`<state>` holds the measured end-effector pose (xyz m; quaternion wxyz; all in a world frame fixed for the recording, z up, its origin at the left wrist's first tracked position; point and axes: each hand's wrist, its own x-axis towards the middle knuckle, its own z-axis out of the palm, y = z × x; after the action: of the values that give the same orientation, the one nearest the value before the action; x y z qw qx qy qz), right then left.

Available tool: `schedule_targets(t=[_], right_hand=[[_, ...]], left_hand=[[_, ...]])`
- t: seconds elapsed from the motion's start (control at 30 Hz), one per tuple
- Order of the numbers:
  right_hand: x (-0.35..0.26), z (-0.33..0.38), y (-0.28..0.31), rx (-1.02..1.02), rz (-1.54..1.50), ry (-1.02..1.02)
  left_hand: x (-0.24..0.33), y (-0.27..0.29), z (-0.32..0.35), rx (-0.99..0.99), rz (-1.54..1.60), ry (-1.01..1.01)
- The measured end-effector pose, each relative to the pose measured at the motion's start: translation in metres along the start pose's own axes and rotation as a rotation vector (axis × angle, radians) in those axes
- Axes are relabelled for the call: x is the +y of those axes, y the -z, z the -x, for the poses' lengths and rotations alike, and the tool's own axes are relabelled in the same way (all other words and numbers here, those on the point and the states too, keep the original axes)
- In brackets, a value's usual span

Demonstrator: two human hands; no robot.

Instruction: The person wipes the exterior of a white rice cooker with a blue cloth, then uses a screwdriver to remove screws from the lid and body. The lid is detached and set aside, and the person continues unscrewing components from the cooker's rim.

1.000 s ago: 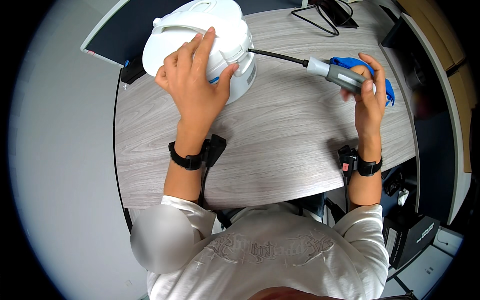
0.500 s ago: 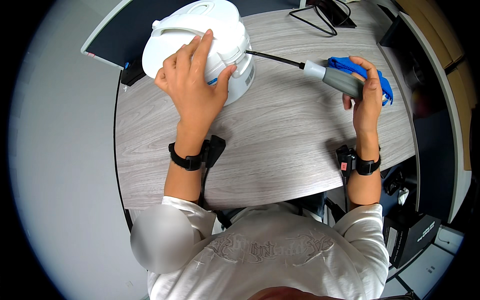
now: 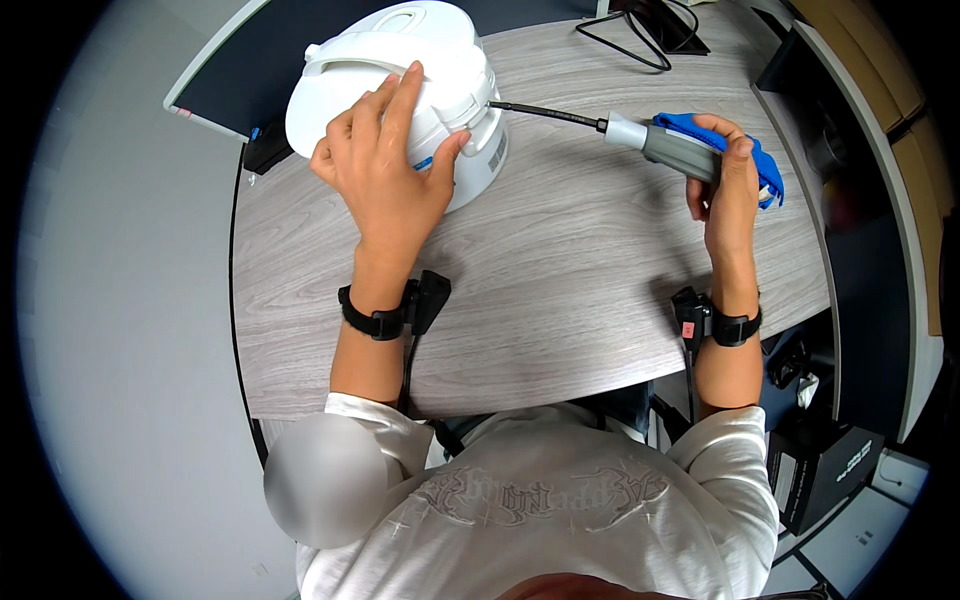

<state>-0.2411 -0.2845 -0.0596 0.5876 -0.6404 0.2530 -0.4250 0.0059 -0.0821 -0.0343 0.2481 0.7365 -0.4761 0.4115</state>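
Note:
A white, rounded rice cooker (image 3: 455, 75) with a carrying handle on its lid stands at the far left of the desk. My left hand (image 3: 385, 165) grips its near side, with the fingers over the lid near the handle and the thumb by the front catch. In my right hand (image 3: 728, 185) is a screwdriver (image 3: 625, 131) with a grey handle and a long black shaft. Its tip meets the right side of the cooker near the lid's edge; the exact contact point is too small to make out. Behind that hand lies a blue cloth (image 3: 765, 165), partly hidden.
The cooker stands on a curved wood-grain desk (image 3: 560, 290). A black cable (image 3: 640, 62) lies at the back, beside a dark flat object. A dark partition (image 3: 545, 12) runs behind. A shelf with cardboard boxes (image 3: 915, 210) borders the right, and a black box (image 3: 825, 480) stands below.
The screwdriver's handle has turned slightly, and my right fingers have shifted around it. Its tip stays against the cooker. My left hand holds nearly the same place.

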Motion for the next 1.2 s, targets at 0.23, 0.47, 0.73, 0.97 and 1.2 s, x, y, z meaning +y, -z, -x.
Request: schedule_targets(t=[0.23,0.47,0.73,0.97,1.2], right_hand=[[0.004,0.0,-0.016,0.076,-0.096,0.206],[-0.003,-0.006,0.003,-0.052,-0.087,-0.123],[0.0,-0.001,-0.008,-0.039,-0.202,0.065],[0.002,-0.005,-0.008,-0.083,-0.25,0.057],[0.008,-0.005,-0.009,-0.068,-0.313,0.098]], left_hand=[[0.001,-0.001,0.0,0.002,0.013,-0.002],[0.006,0.01,-0.006,-0.037,0.041,0.033],[0.026,0.036,-0.042,-0.212,0.054,-0.253],[0.027,0.013,-0.058,-0.281,-0.01,-0.374],[0.034,0.006,-0.064,-0.332,-0.151,-0.446]])
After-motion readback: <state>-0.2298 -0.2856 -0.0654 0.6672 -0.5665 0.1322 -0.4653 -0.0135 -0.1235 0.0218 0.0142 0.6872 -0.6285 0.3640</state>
